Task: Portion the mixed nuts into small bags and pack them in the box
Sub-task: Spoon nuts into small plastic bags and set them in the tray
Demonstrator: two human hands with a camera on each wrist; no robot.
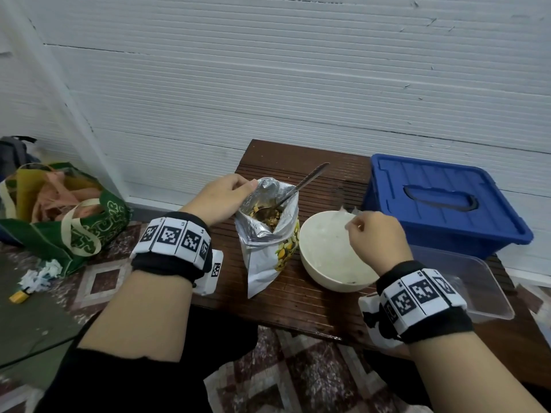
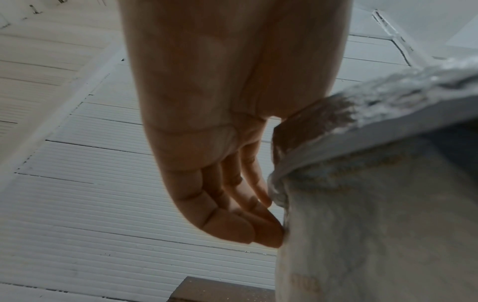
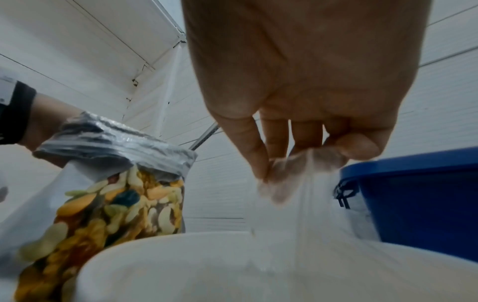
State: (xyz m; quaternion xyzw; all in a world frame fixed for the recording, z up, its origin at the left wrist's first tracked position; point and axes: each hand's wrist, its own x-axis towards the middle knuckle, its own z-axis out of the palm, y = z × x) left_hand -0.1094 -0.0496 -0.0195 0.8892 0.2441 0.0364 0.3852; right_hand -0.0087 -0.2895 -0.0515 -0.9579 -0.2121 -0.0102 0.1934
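Note:
A foil bag of mixed nuts stands open on the dark wooden table, with a metal spoon resting inside it. My left hand pinches the bag's left rim. In the left wrist view the fingertips press against the bag's side. Right of the nut bag sits a white bowl that holds clear small bags. Over the bowl, my right hand pinches the top of one clear small bag and lifts it. A blue box with its lid on stands at the back right.
A clear plastic container sits at the table's right front, under my right wrist. On the floor to the left are a green shopping bag, crumpled paper and a small yellow item. A white panelled wall runs close behind the table.

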